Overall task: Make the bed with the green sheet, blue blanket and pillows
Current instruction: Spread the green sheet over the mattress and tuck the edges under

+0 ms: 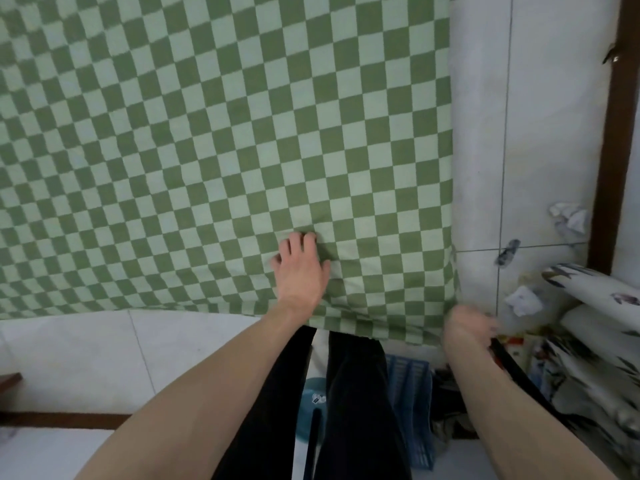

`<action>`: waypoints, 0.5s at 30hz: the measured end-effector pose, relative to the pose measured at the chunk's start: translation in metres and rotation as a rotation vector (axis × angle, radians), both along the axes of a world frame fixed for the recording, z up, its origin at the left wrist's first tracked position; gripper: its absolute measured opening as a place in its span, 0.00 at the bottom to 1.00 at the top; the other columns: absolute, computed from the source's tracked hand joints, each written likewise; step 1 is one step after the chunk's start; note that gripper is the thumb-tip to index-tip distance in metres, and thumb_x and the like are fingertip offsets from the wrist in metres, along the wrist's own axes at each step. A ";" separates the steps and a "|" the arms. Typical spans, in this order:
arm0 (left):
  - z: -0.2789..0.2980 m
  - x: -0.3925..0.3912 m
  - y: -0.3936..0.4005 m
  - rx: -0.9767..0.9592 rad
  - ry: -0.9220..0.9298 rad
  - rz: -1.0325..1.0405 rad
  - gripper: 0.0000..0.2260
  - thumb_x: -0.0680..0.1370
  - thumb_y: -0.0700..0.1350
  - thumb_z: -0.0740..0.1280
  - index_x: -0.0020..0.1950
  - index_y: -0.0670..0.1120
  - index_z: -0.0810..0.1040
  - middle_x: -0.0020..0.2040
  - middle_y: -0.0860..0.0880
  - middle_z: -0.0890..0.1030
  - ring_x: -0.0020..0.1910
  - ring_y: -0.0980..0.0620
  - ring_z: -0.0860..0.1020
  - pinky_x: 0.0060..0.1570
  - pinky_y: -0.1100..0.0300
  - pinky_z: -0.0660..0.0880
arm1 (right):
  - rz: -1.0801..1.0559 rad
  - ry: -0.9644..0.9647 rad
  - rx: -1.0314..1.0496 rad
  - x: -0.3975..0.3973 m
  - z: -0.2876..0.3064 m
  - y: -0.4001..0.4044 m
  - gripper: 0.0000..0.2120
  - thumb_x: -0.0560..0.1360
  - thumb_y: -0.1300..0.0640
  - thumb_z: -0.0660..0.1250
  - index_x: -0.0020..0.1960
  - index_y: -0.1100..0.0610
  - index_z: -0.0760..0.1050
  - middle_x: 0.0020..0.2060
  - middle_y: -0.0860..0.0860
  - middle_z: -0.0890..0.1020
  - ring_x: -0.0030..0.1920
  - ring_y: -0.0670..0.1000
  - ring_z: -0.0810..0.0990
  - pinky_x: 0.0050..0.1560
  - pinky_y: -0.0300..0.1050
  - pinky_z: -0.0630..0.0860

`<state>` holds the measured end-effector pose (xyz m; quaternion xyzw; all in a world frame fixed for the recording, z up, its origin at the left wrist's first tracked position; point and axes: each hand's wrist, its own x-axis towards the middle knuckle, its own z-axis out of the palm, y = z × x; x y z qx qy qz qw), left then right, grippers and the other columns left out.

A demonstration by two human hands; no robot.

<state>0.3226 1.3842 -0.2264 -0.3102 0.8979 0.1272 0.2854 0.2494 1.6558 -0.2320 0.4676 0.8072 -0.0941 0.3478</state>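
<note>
Green sheet (221,133) covers our bed; our left hand (300,268) presses it, fingers spread wide. Our right hand (465,323) blurs at its corner, fingers' grip unclear.

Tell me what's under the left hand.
The left hand lies flat on the green checkered sheet, which bunches slightly at its fingers. Whatever is beneath the sheet there is covered.

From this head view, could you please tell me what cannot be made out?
- Right hand: motion-blurred at the green sheet corner; its grip is unreadable.
- Blue blanket: nowhere in view.
- Sheet's far and left sides: cut off by the frame.
- Left hand: fingertips partly buried in a fold.
</note>
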 end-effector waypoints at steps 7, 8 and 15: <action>0.020 0.004 -0.014 0.285 -0.172 -0.193 0.32 0.80 0.49 0.64 0.81 0.44 0.54 0.73 0.45 0.63 0.70 0.43 0.68 0.67 0.45 0.73 | 1.016 0.558 -0.335 -0.128 0.017 -0.168 0.27 0.82 0.52 0.57 0.79 0.55 0.56 0.79 0.55 0.59 0.78 0.57 0.58 0.77 0.50 0.54; 0.022 0.003 -0.023 0.397 -0.191 -0.233 0.30 0.81 0.48 0.62 0.81 0.46 0.54 0.74 0.45 0.63 0.69 0.43 0.70 0.66 0.46 0.74 | 1.182 0.547 -0.363 -0.141 0.018 -0.193 0.27 0.82 0.52 0.56 0.79 0.56 0.56 0.80 0.56 0.57 0.79 0.57 0.55 0.79 0.53 0.53; 0.009 -0.029 -0.122 0.119 0.358 -0.112 0.19 0.84 0.51 0.56 0.76 0.51 0.66 0.76 0.51 0.68 0.76 0.49 0.67 0.76 0.43 0.64 | 1.964 0.320 -0.496 -0.149 -0.010 -0.339 0.32 0.84 0.40 0.41 0.82 0.55 0.43 0.81 0.54 0.41 0.80 0.57 0.38 0.79 0.62 0.45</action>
